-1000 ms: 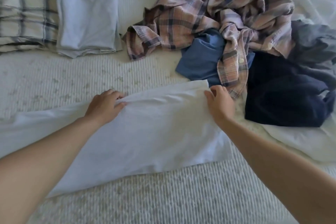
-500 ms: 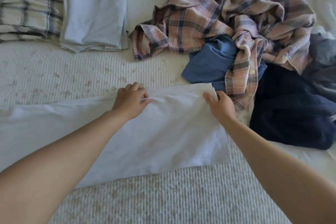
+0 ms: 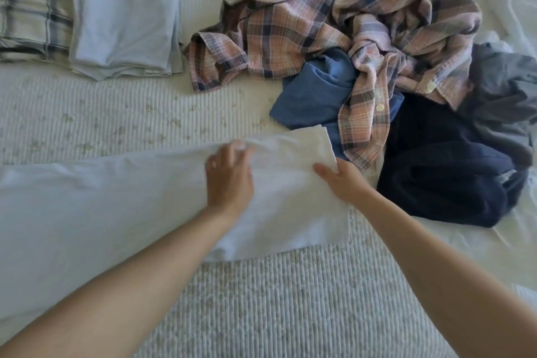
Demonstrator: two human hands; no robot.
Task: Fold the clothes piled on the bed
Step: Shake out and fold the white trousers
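Folding 1 white garment (image 3: 139, 200) across the near part of the bed (image 3: 261, 314), laid out as a long band so its far edge can be worked. Left hand (image 3: 229, 180) resting on top near that far edge, fingers blurred and loosely curved over a small ridge of bunched cloth; whether pinching or merely pressing, cannot tell. Right hand (image 3: 340, 180) at the garment's right end, fingers laid on the fabric with the corner lying over the fingertips, probably to pin or lift that end; grip also unclear. Looks placed clear of the pile so the next fold lands on flat bedding.

Thin, smooth, limp cotton-like weave, softly creased near the left hand, square-cornered at the right end. Ribbed, nubbly cream bedcover underneath, likely grippy enough to keep the cloth from sliding.

Beyond, at right, the unfolded heap: pink-and-navy plaid flannel shirt (image 3: 334, 23) with pale buttons, crumpled over a blue garment (image 3: 313, 90), beside a navy garment (image 3: 441, 171) and a grey one (image 3: 502, 96). At far left, 2 finished pieces lying flat and side by side: a pale blue folded top (image 3: 125, 9) and a cream plaid folded piece (image 3: 32, 6).
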